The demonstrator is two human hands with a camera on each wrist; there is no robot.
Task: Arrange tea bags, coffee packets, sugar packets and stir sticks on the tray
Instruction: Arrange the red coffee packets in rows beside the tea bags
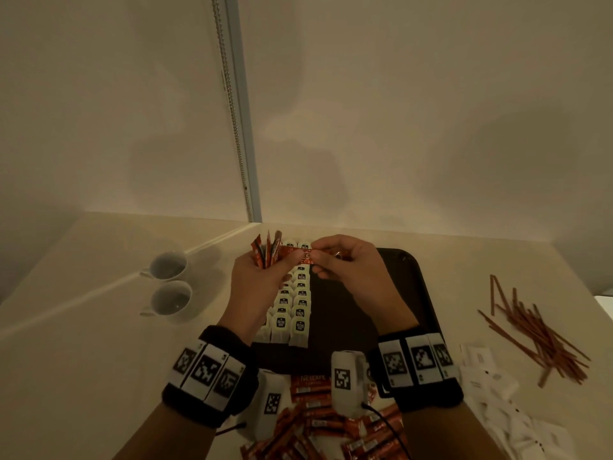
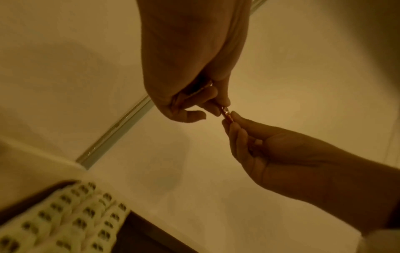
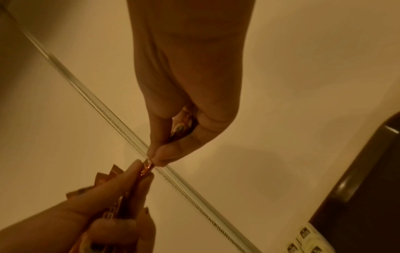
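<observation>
Left hand [image 1: 262, 277] gripping coffee packets [image 1: 265, 249], right hand [image 1: 345, 263] pinching one, tray [image 1: 411, 293] partly hidden

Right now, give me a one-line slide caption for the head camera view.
Both hands, left and right, pinch a coffee packet above the tea bags lining the tray.

The loose heap of red coffee stick packets [image 1: 318, 426] runs off the head view's bottom edge, half covered by both wrist cameras. Printing on the white paper tea bags [image 2: 71, 222] is blurry, probably a logo.
</observation>
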